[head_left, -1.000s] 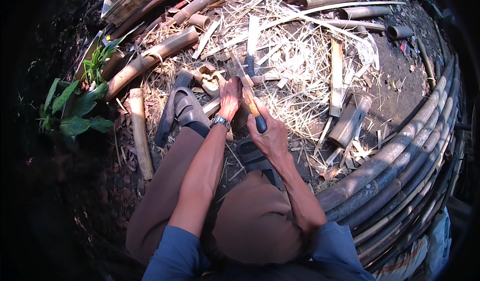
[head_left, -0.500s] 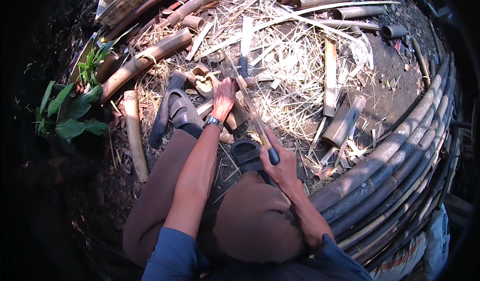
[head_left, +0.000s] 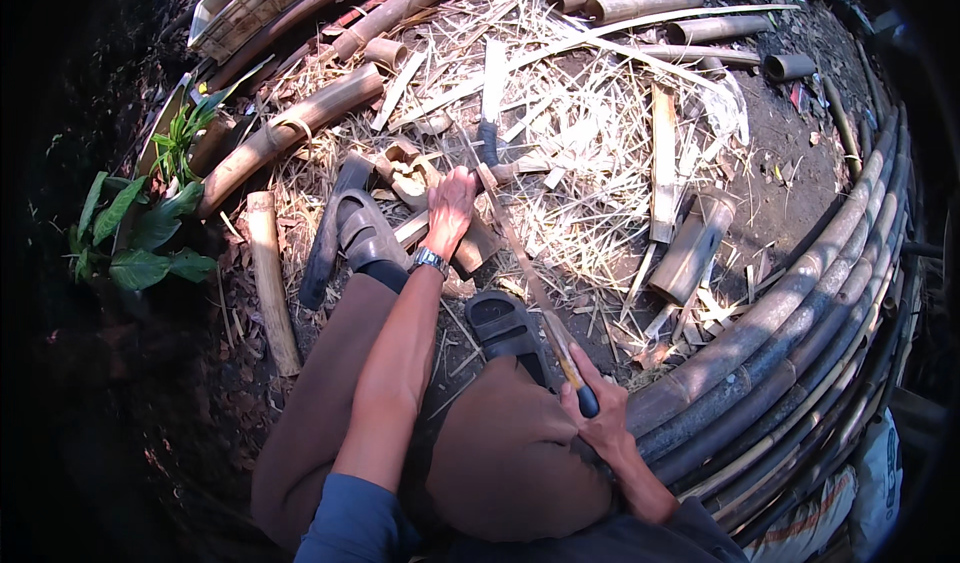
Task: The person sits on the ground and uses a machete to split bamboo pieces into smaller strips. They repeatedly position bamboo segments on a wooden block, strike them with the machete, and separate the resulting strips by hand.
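Observation:
My right hand [head_left: 598, 403] is closed around the dark-ended handle of a long, narrow handsaw [head_left: 525, 263]. Its blade slants up and left, passing just right of my left hand [head_left: 453, 205] and over a short bamboo stub [head_left: 508, 171]. My left hand grips the bamboo from above, with its fingers curled over and partly hidden. Under that wrist lies a cut bamboo piece [head_left: 475, 248]. Beside the blade's far end, a knife with a pale blade and dark wrapped handle [head_left: 487, 143] lies on the shavings.
Pale bamboo shavings [head_left: 590, 193] cover the ground ahead. Long bamboo poles [head_left: 770, 333] curve along the right, near a short bamboo section [head_left: 692, 245]. More bamboo [head_left: 300, 133] and a leafy plant [head_left: 140, 223] are at left. My sandalled feet [head_left: 500, 325] flank the work.
My right hand has drawn the handsaw back toward me and slightly right. My left hand stays at nearly the same place on the bamboo.

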`<state>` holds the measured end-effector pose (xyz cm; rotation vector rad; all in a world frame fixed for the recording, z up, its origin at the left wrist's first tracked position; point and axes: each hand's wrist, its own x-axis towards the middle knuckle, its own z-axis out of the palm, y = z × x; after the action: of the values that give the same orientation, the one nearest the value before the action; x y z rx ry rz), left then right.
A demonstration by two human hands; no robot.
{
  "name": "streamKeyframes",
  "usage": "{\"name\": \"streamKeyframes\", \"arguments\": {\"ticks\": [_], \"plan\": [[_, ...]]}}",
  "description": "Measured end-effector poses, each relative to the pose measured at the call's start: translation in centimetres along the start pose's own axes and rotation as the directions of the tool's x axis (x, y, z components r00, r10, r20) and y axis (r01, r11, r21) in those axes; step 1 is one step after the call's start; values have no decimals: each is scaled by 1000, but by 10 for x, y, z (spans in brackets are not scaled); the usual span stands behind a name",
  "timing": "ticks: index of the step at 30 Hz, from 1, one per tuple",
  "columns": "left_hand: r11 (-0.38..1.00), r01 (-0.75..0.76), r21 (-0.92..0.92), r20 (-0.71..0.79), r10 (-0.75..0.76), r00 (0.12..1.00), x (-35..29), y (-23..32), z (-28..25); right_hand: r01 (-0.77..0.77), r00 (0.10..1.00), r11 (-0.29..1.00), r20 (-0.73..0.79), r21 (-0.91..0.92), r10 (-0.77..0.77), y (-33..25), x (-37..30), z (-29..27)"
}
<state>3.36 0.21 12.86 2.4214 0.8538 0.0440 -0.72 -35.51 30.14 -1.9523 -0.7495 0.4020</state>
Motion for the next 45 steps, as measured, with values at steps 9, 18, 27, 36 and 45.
{"name": "streamKeyframes", "arguments": {"ticks": [9, 18, 27, 36, 45], "plan": [[988, -154, 17, -69, 155, 986, 2, -7, 5, -67, 997, 992, 23, -109, 70, -10, 106, 51], [942, -331, 52, -275, 333, 902, -14, -15, -7, 20, 988, 998, -150, -59, -29, -6, -21, -56], [928, -359, 101, -201, 373, 906, -17, 34, -64, -126, 984, 956, -154, -264, 87, 78, 13, -6], [870, -408, 277, -268, 478, 837, 17, 49, -257, 90, 971, 849, 236, -521, 42, 123, -8, 11], [938, -309, 158, -87, 325, 942, -50, -106, -202, -295, 955, 783, -204, -548, 217, 174, 130, -46]]}}
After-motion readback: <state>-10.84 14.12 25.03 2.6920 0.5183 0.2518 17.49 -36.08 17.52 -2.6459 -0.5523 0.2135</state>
